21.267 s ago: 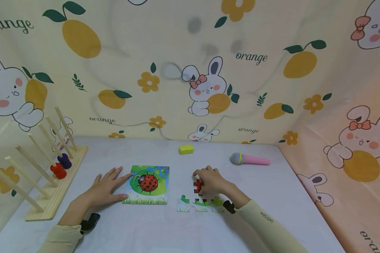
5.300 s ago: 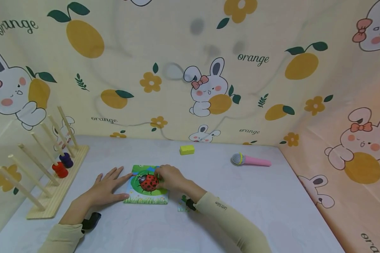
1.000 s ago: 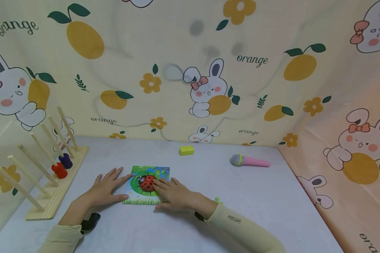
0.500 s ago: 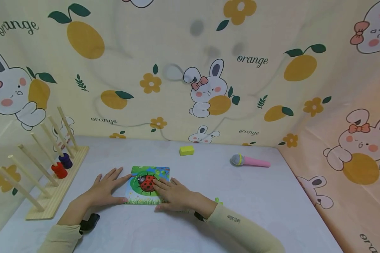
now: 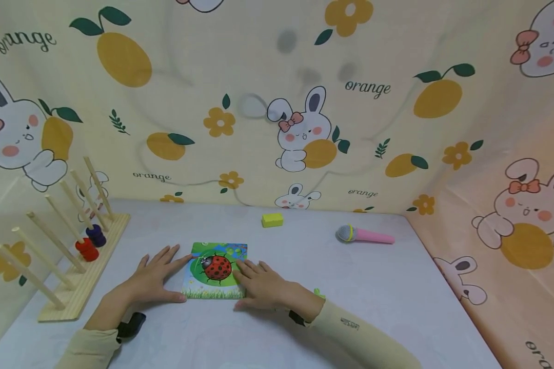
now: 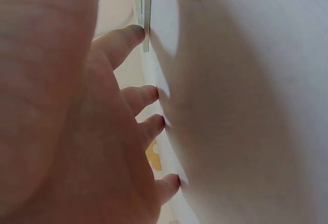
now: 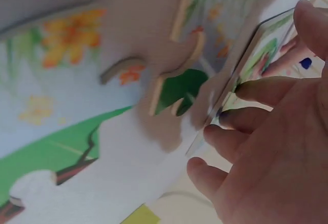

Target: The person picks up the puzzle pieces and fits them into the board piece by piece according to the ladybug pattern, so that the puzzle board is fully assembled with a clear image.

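Note:
A square ladybug picture board (image 5: 216,269) lies flat on the white table, between both hands. My left hand (image 5: 150,279) rests at its left side with fingers spread, the index fingertip touching the edge and the thumb at the lower corner. At the right edge lies my right hand (image 5: 263,284), its fingers extended over the border of the board. Under the right wrist, loose jigsaw pieces show in the right wrist view: a flowered piece (image 7: 56,80) and a smaller green-tipped piece (image 7: 179,88). In the head view the forearm mostly hides them; one green tip (image 5: 319,293) peeks out.
A wooden peg rack (image 5: 80,277) with red rings (image 5: 86,249) and dark blue rings (image 5: 96,235) stands at the left. Further back are a yellow block (image 5: 272,220) and a pink toy microphone (image 5: 367,234). A patterned cloth (image 5: 249,66) hangs behind the table.
My right hand has slid right, off the ladybug to the board's edge; the left thumb has shifted slightly down. Much earlier, the right hand was among the loose pieces.

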Motion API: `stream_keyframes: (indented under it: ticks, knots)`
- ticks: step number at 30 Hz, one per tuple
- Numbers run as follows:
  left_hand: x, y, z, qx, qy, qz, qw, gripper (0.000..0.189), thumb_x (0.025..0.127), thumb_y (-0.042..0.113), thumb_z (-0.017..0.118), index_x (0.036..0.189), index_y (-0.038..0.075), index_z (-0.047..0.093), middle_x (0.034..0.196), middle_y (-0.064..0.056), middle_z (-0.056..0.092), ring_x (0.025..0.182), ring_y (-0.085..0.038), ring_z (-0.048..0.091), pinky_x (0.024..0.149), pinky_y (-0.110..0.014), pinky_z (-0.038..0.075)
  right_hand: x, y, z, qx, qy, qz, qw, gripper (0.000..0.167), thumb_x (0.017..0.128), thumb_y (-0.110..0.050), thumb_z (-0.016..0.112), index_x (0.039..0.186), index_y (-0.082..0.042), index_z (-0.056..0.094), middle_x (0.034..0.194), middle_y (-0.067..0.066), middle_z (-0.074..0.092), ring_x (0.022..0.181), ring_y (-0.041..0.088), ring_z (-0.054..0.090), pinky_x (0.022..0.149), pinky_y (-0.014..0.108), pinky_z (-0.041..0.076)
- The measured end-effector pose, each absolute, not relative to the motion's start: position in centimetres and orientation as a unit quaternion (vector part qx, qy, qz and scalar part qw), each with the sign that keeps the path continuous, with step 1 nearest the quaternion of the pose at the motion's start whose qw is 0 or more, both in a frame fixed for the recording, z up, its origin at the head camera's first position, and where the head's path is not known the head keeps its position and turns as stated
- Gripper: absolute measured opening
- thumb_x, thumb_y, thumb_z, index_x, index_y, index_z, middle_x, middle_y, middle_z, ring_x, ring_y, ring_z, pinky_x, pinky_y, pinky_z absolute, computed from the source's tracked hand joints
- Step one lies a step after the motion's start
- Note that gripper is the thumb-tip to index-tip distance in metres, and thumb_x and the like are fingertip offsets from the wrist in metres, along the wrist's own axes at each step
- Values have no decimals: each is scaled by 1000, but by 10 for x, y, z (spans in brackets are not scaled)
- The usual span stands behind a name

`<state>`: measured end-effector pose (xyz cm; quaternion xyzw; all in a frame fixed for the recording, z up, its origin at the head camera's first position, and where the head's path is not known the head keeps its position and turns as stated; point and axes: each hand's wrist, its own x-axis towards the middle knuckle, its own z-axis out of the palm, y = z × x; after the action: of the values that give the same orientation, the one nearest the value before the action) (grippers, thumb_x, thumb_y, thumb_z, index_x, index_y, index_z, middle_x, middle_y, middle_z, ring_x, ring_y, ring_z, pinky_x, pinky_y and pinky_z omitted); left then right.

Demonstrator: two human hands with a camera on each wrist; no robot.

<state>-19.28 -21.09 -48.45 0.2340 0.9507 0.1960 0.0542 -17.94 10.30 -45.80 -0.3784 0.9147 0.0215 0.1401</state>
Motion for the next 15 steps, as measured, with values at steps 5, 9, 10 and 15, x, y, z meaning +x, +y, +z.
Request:
stream_keyframes:
  ticks: [5, 9, 10, 15]
  knots:
    - [-193, -213, -488, 234, 951, 193, 53, 105, 67, 70, 78, 150, 15, 45, 157, -30, 27, 142, -57, 19, 101, -83, 11, -182, 108, -458, -387, 911, -4, 140, 80, 98, -59, 50, 157, -10, 29, 165, 12, 16, 151, 28, 17, 119, 52, 20]
    - [-194, -213, -491, 235, 952, 191, 54, 106, 67, 72, 77, 151, 16, 44, 157, -30, 26, 142, -56, 19, 101, -83, 11, -187, 118, -455, -387, 916, -38, 103, 70, 95, -50, 63, 149, -10, 45, 157, 11, 37, 145, 25, 33, 116, 52, 27]
    - [-195, -213, -491, 234, 952, 190, 55, 106, 66, 72, 77, 151, 16, 44, 157, -30, 26, 142, -56, 19, 101, -83, 11, -188, 122, -453, -383, 918, -44, 93, 66, 93, -47, 68, 145, -11, 51, 150, 9, 46, 140, 23, 40, 114, 50, 31]
    - [-195, -213, -491, 231, 954, 185, 56, 107, 66, 73, 76, 151, 17, 44, 158, -29, 26, 142, -56, 18, 101, -83, 11, -183, 139, -446, -342, 931, -88, 92, 49, 82, -34, 83, 124, -13, 68, 111, -3, 64, 103, 13, 57, 91, 38, 46]
